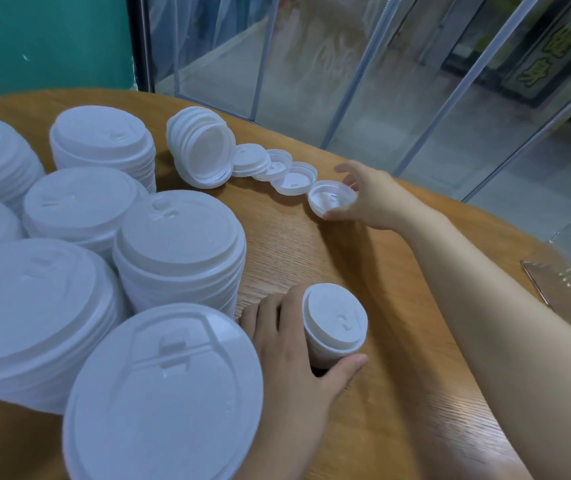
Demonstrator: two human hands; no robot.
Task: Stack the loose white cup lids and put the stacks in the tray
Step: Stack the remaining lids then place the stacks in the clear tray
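My left hand (294, 344) grips a small stack of white lids (334, 322) standing on the wooden table (398, 375), thumb on its near side. My right hand (369, 195) reaches across the table and holds a single upturned lid (329, 199) at its rim between thumb and fingers. That lid is the near end of a row of loose lids (277, 166) overlapping one another, leading up to a tipped stack of lids (204, 145). A clear tray (568, 282) shows at the right edge, partly out of frame.
Several tall stacks of larger white lids (176, 244) fill the left side of the table, close to my left hand. Behind the round table's far edge hang clear plastic strip curtains (363, 64). A green wall (45, 39) is at the back left.
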